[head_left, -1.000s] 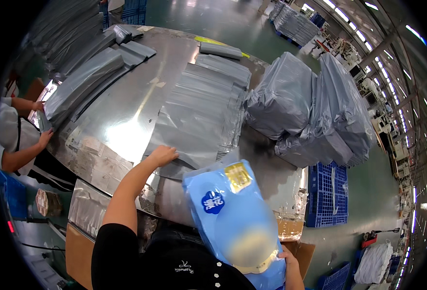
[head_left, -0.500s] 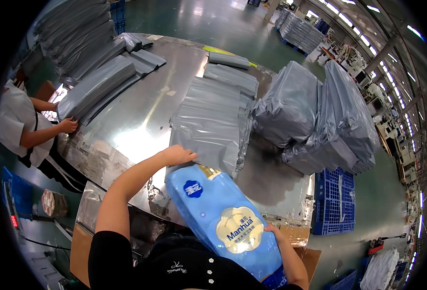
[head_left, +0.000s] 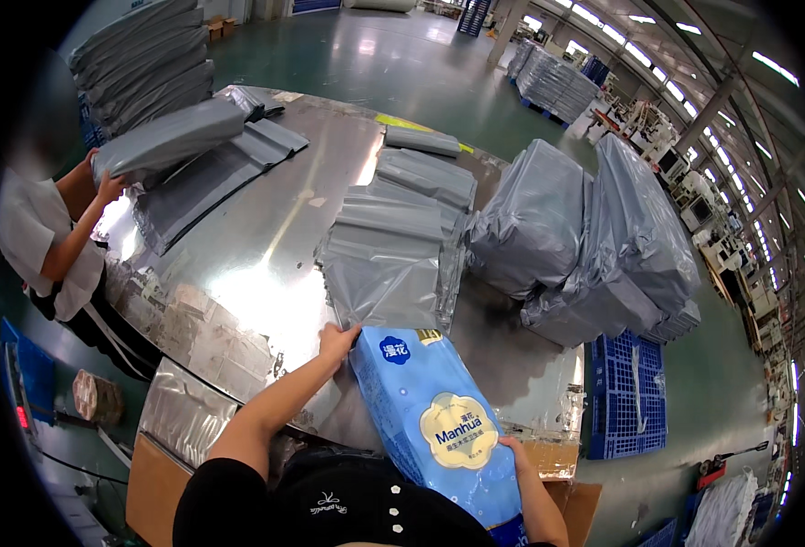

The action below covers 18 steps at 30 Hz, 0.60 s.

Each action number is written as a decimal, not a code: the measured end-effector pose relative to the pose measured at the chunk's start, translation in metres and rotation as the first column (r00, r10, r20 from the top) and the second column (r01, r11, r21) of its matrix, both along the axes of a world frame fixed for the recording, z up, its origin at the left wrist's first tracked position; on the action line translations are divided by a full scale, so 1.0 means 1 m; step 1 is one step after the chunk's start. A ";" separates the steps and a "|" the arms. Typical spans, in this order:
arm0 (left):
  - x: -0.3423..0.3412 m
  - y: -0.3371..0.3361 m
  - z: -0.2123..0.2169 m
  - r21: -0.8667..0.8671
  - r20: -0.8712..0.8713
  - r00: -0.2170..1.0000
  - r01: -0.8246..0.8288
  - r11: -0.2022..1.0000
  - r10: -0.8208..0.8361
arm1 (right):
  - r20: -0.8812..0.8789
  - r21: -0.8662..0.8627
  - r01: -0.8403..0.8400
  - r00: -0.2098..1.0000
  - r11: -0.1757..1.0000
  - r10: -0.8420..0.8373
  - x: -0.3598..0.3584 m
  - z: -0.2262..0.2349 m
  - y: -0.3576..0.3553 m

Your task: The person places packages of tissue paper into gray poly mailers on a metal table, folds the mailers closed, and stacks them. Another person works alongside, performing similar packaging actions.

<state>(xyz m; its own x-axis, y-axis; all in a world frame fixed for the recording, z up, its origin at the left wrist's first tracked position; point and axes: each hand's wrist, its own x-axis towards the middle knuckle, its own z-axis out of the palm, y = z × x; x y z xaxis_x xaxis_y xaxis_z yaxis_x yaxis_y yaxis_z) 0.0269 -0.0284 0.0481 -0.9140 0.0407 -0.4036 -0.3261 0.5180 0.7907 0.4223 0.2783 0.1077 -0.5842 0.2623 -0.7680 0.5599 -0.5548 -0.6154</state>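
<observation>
A long light-blue plastic-wrapped pack of toilet paper (head_left: 420,365) leans at a slant between my body and the table edge. My right hand (head_left: 517,453) grips its right side, with the fingers partly hidden. At the pack's upper left corner, my left hand (head_left: 338,341) is closed on the near edge of a grey plastic bag (head_left: 384,283). That bag lies flat on top of a stack of similar bags. The pack's upper end meets the bag's near edge; I cannot tell whether any of it is inside.
Filled grey bags (head_left: 534,219) stand at the right of the metal table (head_left: 266,237). On the left, a co-worker's hands (head_left: 111,182) hold a filled grey bag (head_left: 170,137) above flat ones. Blue pallets (head_left: 628,392) stand beyond the table's right edge. An open cardboard box (head_left: 156,488) sits at lower left.
My left hand has come nearer along with the bag's edge, which is pulled toward me. The pack has shifted slightly right and down. The co-worker has lifted the filled bag off the table.
</observation>
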 end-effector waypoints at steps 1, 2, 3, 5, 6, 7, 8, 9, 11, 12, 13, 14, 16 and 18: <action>0.001 0.001 -0.007 0.020 0.134 0.978 -0.165 0.986 0.161 | -0.002 0.001 -0.016 1.000 1.000 0.016 -0.005 0.005 -0.001; 0.009 0.000 -0.015 0.321 0.318 0.936 -0.258 0.911 0.153 | 0.014 0.005 -0.017 1.000 1.000 0.017 -0.007 0.009 -0.004; 0.018 0.002 -0.015 0.568 0.477 0.876 -0.371 0.734 0.074 | 0.028 0.012 -0.014 1.000 1.000 0.013 -0.015 0.024 -0.015; 0.038 0.001 0.005 0.761 0.558 0.790 -0.364 0.536 -0.255 | 0.019 -0.002 0.000 1.000 1.000 0.000 -0.020 0.035 -0.015; 0.048 0.000 0.020 0.743 0.581 0.773 -0.376 0.554 -0.255 | 0.004 -0.033 -0.006 1.000 0.999 0.006 -0.018 0.031 -0.014; 0.056 0.000 0.033 0.726 0.604 0.755 -0.387 0.569 -0.256 | -0.011 -0.060 -0.013 1.000 0.998 0.012 -0.017 0.027 -0.011; 0.063 -0.002 0.044 0.687 0.582 0.773 -0.300 0.662 -0.254 | -0.006 -0.035 -0.008 1.000 0.999 0.008 -0.015 0.023 -0.008; 0.069 -0.005 0.054 0.631 0.559 0.791 -0.211 0.746 -0.249 | -0.002 -0.015 -0.005 1.000 1.000 0.005 -0.015 0.020 -0.009; 0.070 -0.001 0.067 0.560 0.539 0.807 -0.132 0.818 -0.239 | 0.007 0.019 -0.010 1.000 1.000 0.009 -0.018 0.018 -0.004; 0.067 0.000 0.074 0.553 0.546 0.809 -0.152 0.819 -0.218 | 0.012 0.025 -0.027 1.000 0.999 0.026 -0.026 0.024 -0.006; 0.062 0.004 0.083 0.556 0.542 0.816 -0.169 0.814 -0.201 | 0.008 0.043 -0.045 0.999 0.998 0.045 -0.040 0.035 -0.004; 0.054 0.013 0.079 0.611 0.497 0.846 -0.181 0.770 -0.195 | -0.129 0.111 -0.108 0.984 0.988 0.122 -0.055 0.048 -0.001; 0.046 0.034 0.139 0.707 0.271 0.946 -0.071 0.704 -0.177 | -0.371 0.263 -0.155 0.895 0.952 0.248 -0.076 0.078 0.008; 0.011 0.041 0.185 0.765 -0.003 0.995 0.066 0.641 -0.099 | -0.556 0.490 -0.167 0.696 0.856 0.454 -0.112 0.105 0.014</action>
<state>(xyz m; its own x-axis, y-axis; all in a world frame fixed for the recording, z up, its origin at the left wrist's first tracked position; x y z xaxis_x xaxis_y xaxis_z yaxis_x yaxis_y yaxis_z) 0.0382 0.0130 0.2334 -0.8772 0.4237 -0.2259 -0.3484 -0.2379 0.9067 0.3107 0.2925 0.2126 -0.9867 0.1502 -0.0626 0.0528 -0.0681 -0.9963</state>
